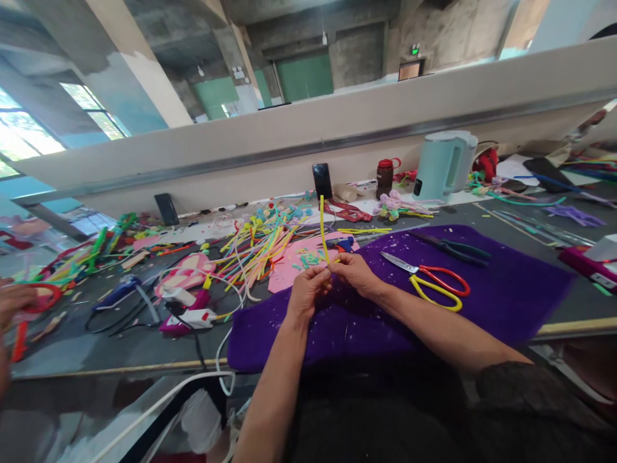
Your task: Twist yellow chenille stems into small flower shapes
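Over the purple cloth, my left hand and my right hand meet with pinched fingertips. Between them they hold a yellow fuzzy stem, which stands upright and bends slightly near its lower end. Behind my hands lies a pink sheet with small teal and yellow pieces on it. A blue glue gun rests on that sheet. To the right of my right hand, scissors with one red and one yellow handle lie on the cloth, with dark pliers behind them.
Colourful stems are heaped at the left. Nearer are a power strip and cords. Phones, a brown bottle and a pale blue kettle stand at the back. Another person's hand holds red scissors at far left.
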Motion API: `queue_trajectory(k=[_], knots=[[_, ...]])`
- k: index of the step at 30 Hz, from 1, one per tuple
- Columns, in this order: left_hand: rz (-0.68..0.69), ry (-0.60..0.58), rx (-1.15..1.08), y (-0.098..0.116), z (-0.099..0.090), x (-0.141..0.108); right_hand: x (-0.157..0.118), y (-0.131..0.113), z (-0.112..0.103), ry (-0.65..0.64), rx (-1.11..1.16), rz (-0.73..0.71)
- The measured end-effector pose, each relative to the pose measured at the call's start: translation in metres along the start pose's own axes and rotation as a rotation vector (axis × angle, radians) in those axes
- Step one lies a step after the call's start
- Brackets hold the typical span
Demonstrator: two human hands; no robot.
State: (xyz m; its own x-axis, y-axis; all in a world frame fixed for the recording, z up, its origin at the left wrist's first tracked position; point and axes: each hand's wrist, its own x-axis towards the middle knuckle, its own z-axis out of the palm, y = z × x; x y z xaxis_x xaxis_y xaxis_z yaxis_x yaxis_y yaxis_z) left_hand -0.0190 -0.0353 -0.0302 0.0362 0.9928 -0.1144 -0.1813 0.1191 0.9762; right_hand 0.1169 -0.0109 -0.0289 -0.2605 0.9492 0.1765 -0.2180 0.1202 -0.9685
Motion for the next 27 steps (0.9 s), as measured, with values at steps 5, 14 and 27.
queue_trajectory(k=[5,14,27], knots=[[0.362,0.161,0.465,-0.006,0.001,0.000,0.000,-0.004,-0.005,0.037,-0.140,-0.034],[0.485,0.147,0.671,-0.004,0.003,-0.005,0.004,-0.002,-0.012,-0.004,-0.140,-0.006],[-0.177,-0.253,-0.155,0.004,-0.004,-0.002,0.000,-0.002,-0.007,-0.178,0.183,0.133]])
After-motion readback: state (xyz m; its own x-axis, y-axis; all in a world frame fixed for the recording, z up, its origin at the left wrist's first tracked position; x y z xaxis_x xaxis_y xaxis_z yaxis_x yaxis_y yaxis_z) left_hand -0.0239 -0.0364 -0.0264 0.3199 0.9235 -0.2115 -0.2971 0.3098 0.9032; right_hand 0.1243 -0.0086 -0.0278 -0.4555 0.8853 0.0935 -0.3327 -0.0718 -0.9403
